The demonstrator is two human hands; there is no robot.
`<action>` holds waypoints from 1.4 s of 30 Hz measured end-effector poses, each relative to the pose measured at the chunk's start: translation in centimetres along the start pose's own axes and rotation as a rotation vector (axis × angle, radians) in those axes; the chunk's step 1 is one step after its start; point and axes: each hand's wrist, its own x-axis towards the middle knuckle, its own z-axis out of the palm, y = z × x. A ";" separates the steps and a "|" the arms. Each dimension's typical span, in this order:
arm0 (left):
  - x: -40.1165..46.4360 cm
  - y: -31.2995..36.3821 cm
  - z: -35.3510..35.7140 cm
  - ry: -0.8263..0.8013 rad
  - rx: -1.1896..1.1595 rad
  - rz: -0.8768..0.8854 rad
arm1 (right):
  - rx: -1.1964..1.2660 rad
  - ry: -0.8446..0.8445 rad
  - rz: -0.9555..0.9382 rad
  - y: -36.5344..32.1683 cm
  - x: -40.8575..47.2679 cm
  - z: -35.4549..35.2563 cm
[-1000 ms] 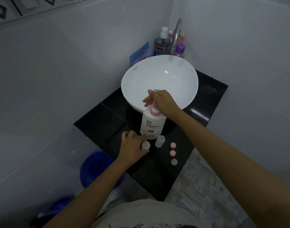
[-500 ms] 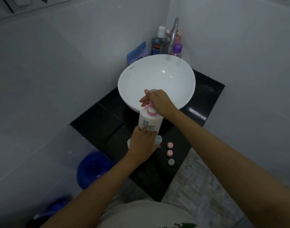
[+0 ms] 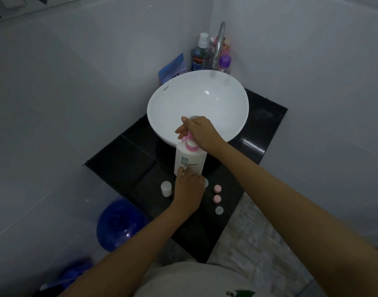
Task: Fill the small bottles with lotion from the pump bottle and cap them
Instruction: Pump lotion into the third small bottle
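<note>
A white pump bottle [image 3: 190,160] with a pink pump stands on the black counter [image 3: 123,166] in front of the sink. My right hand [image 3: 197,130] is closed over its pump head [image 3: 191,145]. My left hand [image 3: 189,188] is curled at the bottle's base around a small clear bottle [image 3: 206,182], of which only the right edge shows. Another small bottle [image 3: 166,188] stands uncapped and free just left of that hand. Two pink caps [image 3: 217,189] [image 3: 217,198] and a pale cap [image 3: 219,210] lie in a row to the right.
A white bowl sink [image 3: 168,99] sits behind the pump bottle, its faucet [image 3: 218,46] and toiletry bottles [image 3: 198,55] in the corner. A blue bucket [image 3: 119,224] stands on the floor below the counter's left edge. Walls close in on both sides.
My left hand set one small bottle down at the left, let it go, and moved right onto the other small bottle in front of the pump bottle. My right hand stayed on the pump.
</note>
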 end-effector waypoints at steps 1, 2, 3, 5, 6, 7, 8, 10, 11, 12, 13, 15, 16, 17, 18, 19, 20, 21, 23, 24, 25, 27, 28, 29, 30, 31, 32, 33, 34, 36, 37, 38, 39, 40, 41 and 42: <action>0.0 0.0 0.0 0.006 -0.005 0.003 | -0.003 0.000 0.001 0.0 0.0 0.0; 0.0 0.1 0.1 0.017 -0.014 0.005 | -0.005 -0.001 0.002 -0.1 0.0 0.0; 0.0 0.1 0.1 0.028 -0.034 0.006 | -0.004 -0.003 0.003 -0.1 -0.1 0.1; -0.3 0.1 0.0 0.066 -0.114 0.000 | 0.002 -0.008 0.001 -0.2 -0.1 0.1; -0.7 0.1 -0.2 0.090 -0.183 -0.006 | 0.006 -0.009 0.001 -0.1 -0.2 0.1; -1.1 0.0 -0.5 0.127 -0.276 -0.016 | 0.010 -0.008 0.002 -0.1 -0.2 0.1; -1.6 -0.2 -0.9 0.164 -0.391 -0.038 | 0.013 -0.007 0.005 -0.1 -0.2 0.0; -2.7 -0.9 -2.0 0.207 -0.709 -0.114 | 0.020 -0.007 0.010 0.0 -0.1 0.0; -3.3 -1.4 -2.7 0.198 -0.882 -0.158 | 0.021 -0.006 0.010 0.1 -0.1 0.0; -3.9 -1.9 -3.4 0.184 -1.033 -0.201 | 0.023 -0.007 0.006 0.1 0.0 0.0; -4.3 -2.5 -4.2 0.176 -1.155 -0.235 | 0.026 -0.008 0.004 0.1 0.0 0.0; -4.8 -3.9 -5.5 0.213 -1.305 -0.288 | 0.029 -0.016 0.008 0.1 0.1 0.0; -4.9 -4.7 -5.9 0.250 -1.346 -0.303 | 0.028 -0.022 0.009 0.2 0.1 0.0; -4.9 -5.5 -6.3 0.286 -1.368 -0.311 | 0.027 -0.027 0.008 0.3 0.1 0.0; -4.8 -6.1 -6.5 0.317 -1.378 -0.316 | 0.026 -0.030 0.003 0.4 0.1 0.0; -4.7 -6.7 -6.7 0.335 -1.374 -0.314 | 0.025 -0.031 -0.002 0.4 0.1 -0.1; -4.6 -7.2 -6.9 0.347 -1.363 -0.308 | 0.022 -0.029 -0.006 0.5 0.1 -0.1; -4.5 -7.6 -7.0 0.356 -1.341 -0.302 | 0.018 -0.024 -0.006 0.5 0.1 0.0; -4.2 -8.1 -7.1 0.381 -1.286 -0.284 | 0.004 -0.013 -0.002 0.4 0.2 0.0; -4.1 -8.3 -7.2 0.396 -1.256 -0.280 | -0.003 -0.010 -0.002 0.4 0.2 0.0; -4.0 -8.4 -7.3 0.410 -1.233 -0.277 | -0.006 -0.008 -0.002 0.4 0.2 0.1; -3.8 -8.4 -7.6 0.435 -1.200 -0.271 | -0.006 -0.005 -0.004 0.4 0.2 0.1; -3.7 -8.4 -7.8 0.448 -1.186 -0.265 | -0.003 -0.001 -0.005 0.4 0.2 0.1; -3.6 -8.4 -7.9 0.463 -1.178 -0.258 | 0.000 0.003 -0.006 0.4 0.2 0.1; -3.6 -8.4 -8.0 0.478 -1.174 -0.249 | -0.002 0.006 -0.009 0.4 0.2 0.1; -3.6 -8.4 -8.1 0.490 -1.172 -0.240 | -0.006 0.006 -0.014 0.4 0.2 0.1; -3.5 -8.4 -8.2 0.498 -1.170 -0.231 | -0.011 0.007 -0.019 0.4 0.1 0.1; -3.5 -8.4 -8.3 0.501 -1.167 -0.223 | -0.014 0.008 -0.022 0.5 0.2 0.1; -3.5 -8.4 -8.3 0.502 -1.168 -0.214 | -0.011 0.009 -0.022 0.5 0.2 0.1; -3.5 -8.4 -8.3 0.500 -1.183 -0.191 | 0.006 0.011 -0.019 0.8 0.4 0.2; -3.4 -8.5 -8.2 0.502 -1.197 -0.185 | 0.017 0.012 -0.018 0.9 0.5 0.3; -3.4 -8.5 -8.1 0.508 -1.216 -0.185 | 0.027 0.013 -0.015 1.0 0.5 0.4; -3.4 -8.5 -8.1 0.514 -1.239 -0.194 | 0.040 0.012 -0.011 1.2 0.5 0.4; -3.4 -8.6 -8.1 0.517 -1.266 -0.204 | 0.054 0.010 -0.004 1.3 0.5 0.5; -3.3 -8.6 -8.1 0.514 -1.291 -0.211 | 0.066 0.008 0.007 1.5 0.5 0.6; -3.3 -8.6 -8.1 0.504 -1.313 -0.211 | 0.067 0.008 0.018 1.6 0.4 0.7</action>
